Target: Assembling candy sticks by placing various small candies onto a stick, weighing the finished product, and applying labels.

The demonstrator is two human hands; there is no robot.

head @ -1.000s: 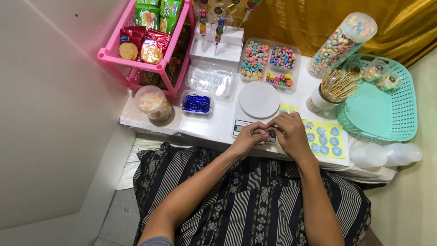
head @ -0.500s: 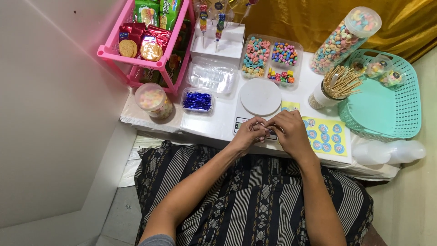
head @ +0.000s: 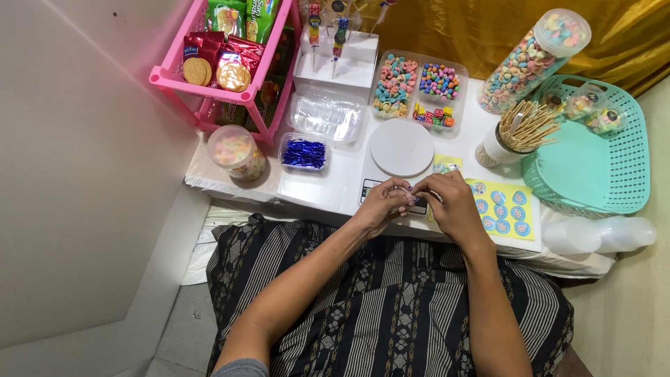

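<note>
Hands: the left hand (head: 386, 204) and right hand (head: 452, 202) meet at the frame's centre, fingertips pinched together over the near edge of the desk (head: 335, 192).
Grip: both are closed narrow, fingers curled inward; what they pinch is too small to make out.
Scale: a white scale (head: 400, 149) with a round plate sits just above the hands, its front edge partly hidden by them.
Stickers: a yellow sticker sheet (head: 508, 209) with round blue stickers lies just right of the right hand.
Ties: a clear tub of blue ties (head: 303, 153) stands left of the scale.
Candy: a divided candy tray (head: 419, 87) sits above the scale; a tall candy jar (head: 534, 59) leans at upper right.
Sticks: a white cup of wooden sticks (head: 520, 129) stands right of the scale, touching the basket.
Basket: a teal basket (head: 593, 167) fills the right side, small tubs at its far end.
Rack: a pink rack (head: 223, 70) of snack packets occupies the upper left, a round tub (head: 236, 151) of pastel sweets below it.
Lap: dark striped cloth (head: 391, 307) covers the lower frame.
</note>
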